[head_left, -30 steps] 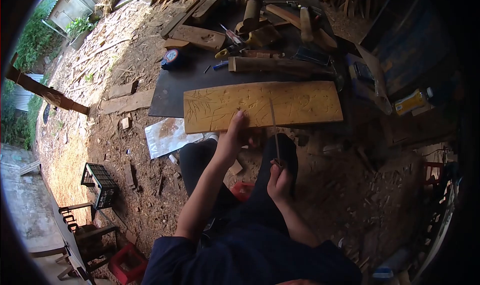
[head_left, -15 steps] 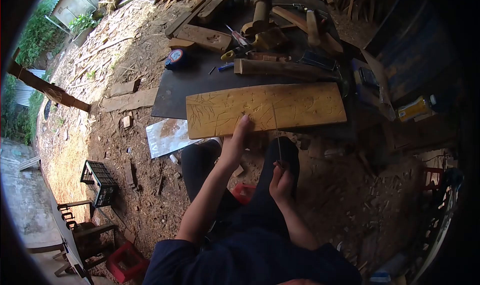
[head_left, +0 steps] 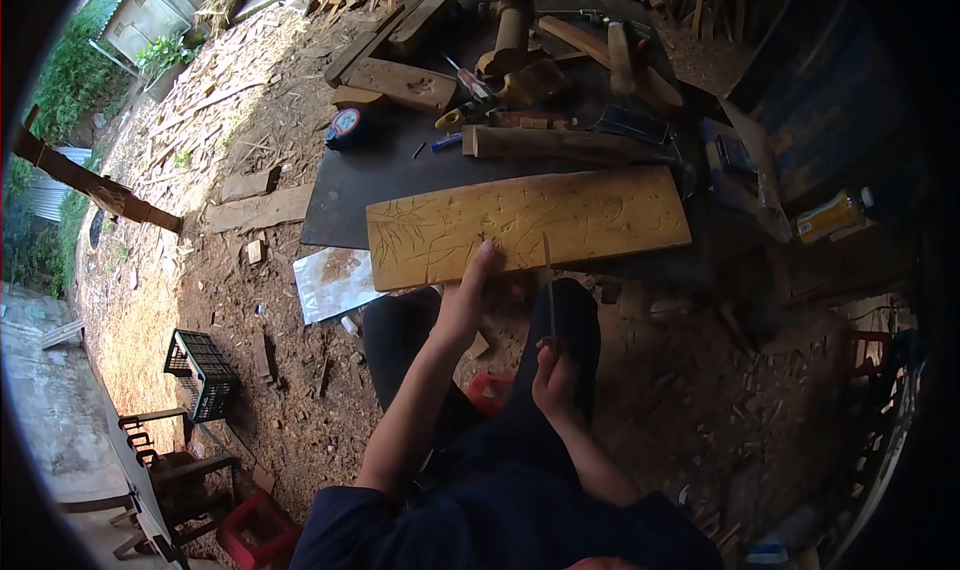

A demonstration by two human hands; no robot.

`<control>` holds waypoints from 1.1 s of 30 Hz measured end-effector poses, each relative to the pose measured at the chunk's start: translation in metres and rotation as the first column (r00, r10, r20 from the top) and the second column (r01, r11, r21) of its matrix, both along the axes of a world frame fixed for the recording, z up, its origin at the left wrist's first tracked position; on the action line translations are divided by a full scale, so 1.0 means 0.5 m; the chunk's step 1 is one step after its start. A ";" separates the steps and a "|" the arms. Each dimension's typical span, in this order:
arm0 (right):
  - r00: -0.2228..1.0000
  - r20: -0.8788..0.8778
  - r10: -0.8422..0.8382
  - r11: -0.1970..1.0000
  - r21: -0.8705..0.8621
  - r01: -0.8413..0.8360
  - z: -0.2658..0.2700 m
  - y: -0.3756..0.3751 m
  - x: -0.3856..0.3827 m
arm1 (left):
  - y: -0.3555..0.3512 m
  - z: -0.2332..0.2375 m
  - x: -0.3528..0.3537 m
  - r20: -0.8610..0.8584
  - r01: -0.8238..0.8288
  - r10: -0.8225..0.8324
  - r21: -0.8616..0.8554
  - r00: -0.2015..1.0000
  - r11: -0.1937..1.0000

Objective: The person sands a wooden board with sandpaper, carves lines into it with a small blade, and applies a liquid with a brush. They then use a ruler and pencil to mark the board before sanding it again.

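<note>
A long yellowish wooden board point(head_left: 590, 210), scratched with carved lines and leaf-like marks, is tilted at the table's near edge. My left hand point(head_left: 464, 298) grips its lower edge, thumb on the face and the other fingers hidden beneath. In my right hand point(head_left: 555, 378), closed over my knee, is a thin, long, blade-like tool point(head_left: 551, 300). Its upper end reaches over the board's lower edge, right of my left thumb. I cannot make out its exact kind.
The dark table point(head_left: 340, 200) carries a blue tape roll point(head_left: 344, 127), a screwdriver point(head_left: 467, 78), a thick wooden piece point(head_left: 560, 145) and wood offcuts. A black crate point(head_left: 200, 375) and a red stool point(head_left: 257, 530) stand left on chip-strewn ground. A yellow-labelled bottle point(head_left: 830, 217) lies right.
The tool and my right hand have drawn down toward me, so less of the tool overlaps the board. The board's left end sits slightly lower; my left hand keeps its hold.
</note>
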State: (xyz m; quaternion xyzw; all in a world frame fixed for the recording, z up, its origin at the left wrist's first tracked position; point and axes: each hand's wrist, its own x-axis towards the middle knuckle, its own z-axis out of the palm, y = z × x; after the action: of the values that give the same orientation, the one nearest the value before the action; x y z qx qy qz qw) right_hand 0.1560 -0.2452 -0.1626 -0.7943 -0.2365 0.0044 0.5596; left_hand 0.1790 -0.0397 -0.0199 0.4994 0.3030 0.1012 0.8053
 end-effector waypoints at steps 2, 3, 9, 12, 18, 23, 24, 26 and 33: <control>1.000 -0.005 0.006 1.000 0.019 -0.006 0.011 0.003 -0.012 | -0.001 -0.007 -0.004 -0.009 -0.004 0.004 -0.005 1.000 1.000; 1.000 -0.008 0.007 1.000 0.027 -0.007 0.017 0.002 -0.018 | 0.000 -0.016 -0.004 -0.010 -0.007 0.007 -0.006 1.000 1.000; 0.996 -0.087 0.011 0.999 0.046 -0.007 0.037 0.004 0.008 | 0.002 -0.009 -0.003 0.024 0.007 -0.006 -0.035 1.000 0.999; 0.999 -0.033 0.016 1.000 -0.008 -0.016 0.072 0.017 0.038 | -0.003 0.001 0.000 0.034 0.007 -0.006 -0.029 0.999 1.000; 0.996 0.094 0.000 1.000 -0.011 0.001 0.048 0.021 0.059 | 0.000 -0.016 -0.001 0.000 -0.017 0.017 -0.032 1.000 0.999; 0.999 0.052 -0.002 1.000 -0.019 0.003 0.038 0.025 0.049 | 0.005 -0.019 -0.003 0.014 0.024 -0.024 -0.002 1.000 1.000; 1.000 0.022 -0.001 1.000 -0.014 0.001 0.045 0.029 0.043 | 0.006 -0.021 -0.005 0.004 0.032 -0.032 0.001 0.999 0.999; 1.000 0.000 -0.009 1.000 -0.007 0.009 0.060 0.036 0.041 | 0.004 -0.029 -0.006 0.009 0.023 -0.023 0.006 1.000 1.000; 1.000 -0.004 -0.001 1.000 -0.001 0.001 0.036 0.027 0.048 | 0.004 -0.016 -0.004 0.004 0.013 -0.013 -0.021 1.000 1.000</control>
State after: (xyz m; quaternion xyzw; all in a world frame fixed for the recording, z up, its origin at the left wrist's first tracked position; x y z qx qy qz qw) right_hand 0.1800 -0.2317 -0.1446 -0.7949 -0.2349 0.0058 0.5595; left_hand 0.1771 -0.0375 -0.0279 0.4928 0.2991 0.0938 0.8117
